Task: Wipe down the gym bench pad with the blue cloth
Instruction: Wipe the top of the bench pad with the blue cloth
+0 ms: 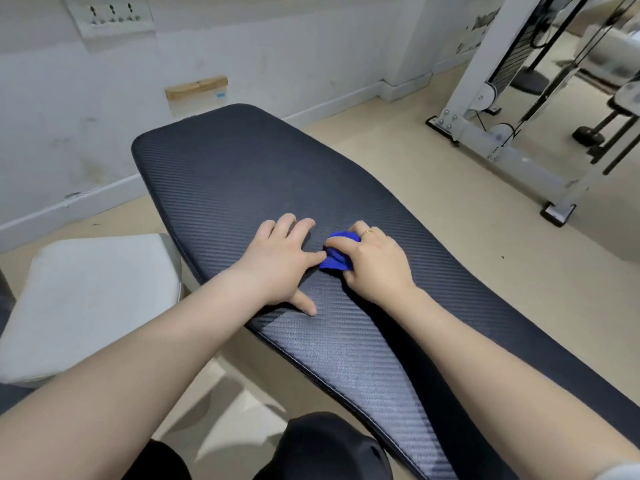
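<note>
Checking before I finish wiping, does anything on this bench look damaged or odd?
No tears or spills show on the bench pad. Only the near part looks paler, greyish. The right hand grips the blue cloth.

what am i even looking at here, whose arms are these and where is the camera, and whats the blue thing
There is one picture, taken by a wide-angle camera worn on a person's head, looking forward and down, so the two bare arms reaching in from the bottom are that person's own. No machine is involved. The long dark surface is a padded gym bench pad. The left hand rests flat on it, fingers spread, holding nothing. The right hand, which wears a ring, has its grip closed on a bunched blue cloth and presses it on the pad. Beside the bench are a white cushioned seat and, farther right, a white cable machine frame.
</note>
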A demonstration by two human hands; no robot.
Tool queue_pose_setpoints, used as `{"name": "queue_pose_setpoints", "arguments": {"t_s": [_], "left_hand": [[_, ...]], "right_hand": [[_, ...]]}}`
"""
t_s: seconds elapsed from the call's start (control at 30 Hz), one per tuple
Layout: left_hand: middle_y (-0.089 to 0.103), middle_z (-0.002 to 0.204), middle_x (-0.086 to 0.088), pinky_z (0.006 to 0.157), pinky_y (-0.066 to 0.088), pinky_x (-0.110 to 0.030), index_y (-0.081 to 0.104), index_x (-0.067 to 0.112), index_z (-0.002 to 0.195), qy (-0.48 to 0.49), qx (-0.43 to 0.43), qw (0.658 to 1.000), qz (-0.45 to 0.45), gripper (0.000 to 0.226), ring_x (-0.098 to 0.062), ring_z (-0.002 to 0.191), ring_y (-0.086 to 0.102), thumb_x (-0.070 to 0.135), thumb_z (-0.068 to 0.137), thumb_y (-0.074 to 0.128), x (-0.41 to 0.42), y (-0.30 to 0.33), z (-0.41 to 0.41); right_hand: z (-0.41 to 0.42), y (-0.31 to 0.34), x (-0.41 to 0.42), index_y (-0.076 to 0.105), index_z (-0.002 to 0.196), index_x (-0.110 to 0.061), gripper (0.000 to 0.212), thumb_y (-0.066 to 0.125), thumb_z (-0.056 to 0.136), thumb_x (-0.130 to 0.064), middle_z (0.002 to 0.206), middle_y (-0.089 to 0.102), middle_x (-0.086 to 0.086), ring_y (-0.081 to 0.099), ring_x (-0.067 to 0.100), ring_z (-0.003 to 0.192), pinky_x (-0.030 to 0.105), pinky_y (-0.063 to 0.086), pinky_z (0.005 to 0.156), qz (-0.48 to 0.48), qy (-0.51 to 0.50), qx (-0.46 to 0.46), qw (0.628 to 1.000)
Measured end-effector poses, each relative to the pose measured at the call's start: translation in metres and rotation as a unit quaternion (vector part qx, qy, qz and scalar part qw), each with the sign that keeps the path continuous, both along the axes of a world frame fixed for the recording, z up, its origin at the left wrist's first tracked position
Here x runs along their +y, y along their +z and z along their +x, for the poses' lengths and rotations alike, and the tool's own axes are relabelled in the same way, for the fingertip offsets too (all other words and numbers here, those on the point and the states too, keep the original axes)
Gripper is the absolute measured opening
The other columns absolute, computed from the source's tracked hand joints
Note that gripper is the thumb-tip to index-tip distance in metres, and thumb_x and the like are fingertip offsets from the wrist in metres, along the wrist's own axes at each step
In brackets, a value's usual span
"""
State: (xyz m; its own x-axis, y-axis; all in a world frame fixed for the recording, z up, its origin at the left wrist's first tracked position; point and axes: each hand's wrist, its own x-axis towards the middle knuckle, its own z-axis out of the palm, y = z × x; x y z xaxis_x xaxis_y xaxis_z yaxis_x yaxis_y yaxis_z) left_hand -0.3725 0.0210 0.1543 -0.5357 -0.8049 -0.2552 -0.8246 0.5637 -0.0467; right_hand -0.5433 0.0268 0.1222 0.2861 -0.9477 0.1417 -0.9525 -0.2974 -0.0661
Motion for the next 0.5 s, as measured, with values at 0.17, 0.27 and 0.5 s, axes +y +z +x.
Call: {"name": "queue_pose_setpoints", "arguments": {"t_s": [0.17, 0.27, 0.5], "left_hand": [[0.015, 0.151, -0.004, 0.113, 0.012, -0.041, 0.043, 0.037, 0.136, 0.017, 0.046, 0.998, 0.039, 0.076, -0.029, 0.139, 0.008, 0.074, 0.069, 0.052, -0.009, -0.002, -0.004], [0.033, 0.140, -0.002, 0.108, 0.022, -0.038, 0.064, 0.031, 0.117, 0.024, 0.087, 0.996, 0.016, 0.058, -0.026, 0.133, 0.022, 0.070, 0.077, 0.045, -0.014, -0.001, -0.011], [0.064, 0.084, -0.002, 0.062, 0.050, -0.034, 0.070, 0.023, 0.055, -0.002, 0.174, 0.977, -0.121, 0.036, -0.029, 0.082, 0.062, 0.036, 0.068, 0.039, -0.017, -0.022, -0.019]], "right_hand": [[-0.040, -0.008, -0.066, 0.059, 0.116, -0.030, 0.038, 0.052, 0.082, -0.015, 0.115, 0.053, 0.013, 0.051, 0.036, 0.098, 0.039, 0.042, 0.079, -0.035, -0.163, 0.007, 0.986], [-0.043, -0.003, -0.075, 0.059, 0.116, -0.028, 0.037, 0.052, 0.083, -0.015, 0.115, 0.052, 0.013, 0.050, 0.035, 0.099, 0.038, 0.041, 0.078, -0.013, -0.160, 0.010, 0.987], [-0.062, -0.011, -0.063, 0.064, 0.111, -0.029, 0.039, 0.058, 0.076, -0.013, 0.107, 0.055, 0.012, 0.054, 0.035, 0.090, 0.037, 0.047, 0.074, -0.012, -0.064, -0.033, 0.997]]}}
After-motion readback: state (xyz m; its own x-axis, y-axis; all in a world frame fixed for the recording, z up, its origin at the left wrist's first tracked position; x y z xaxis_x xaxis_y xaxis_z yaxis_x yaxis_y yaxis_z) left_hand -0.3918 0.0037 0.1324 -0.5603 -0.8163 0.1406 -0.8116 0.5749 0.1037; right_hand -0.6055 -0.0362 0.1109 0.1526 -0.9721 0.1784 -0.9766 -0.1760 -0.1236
